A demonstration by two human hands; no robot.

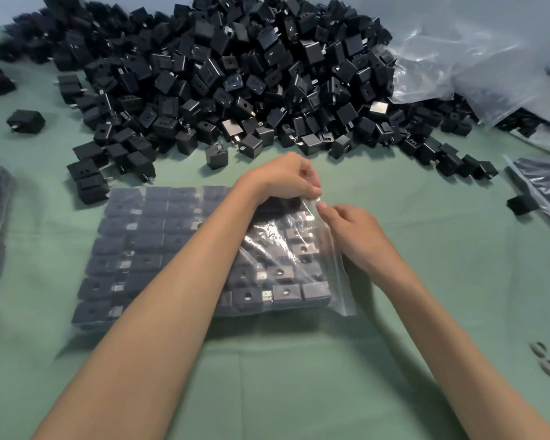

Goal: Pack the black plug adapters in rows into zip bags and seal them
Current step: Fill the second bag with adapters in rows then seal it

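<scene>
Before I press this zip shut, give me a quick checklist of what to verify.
1. Grip on the clear plastic zip bag: ok, the left hand and right hand both pinch its top edge.
2. Black plug adapters inside in rows: ok in the near rows; the farther ones are hidden by glare and the forearm.
3. Zip strip free of adapters: cannot tell, the hands cover it.
4. Zip already closed anywhere: cannot tell.
5. Bag's bottom resting on the green table: ok.
</scene>
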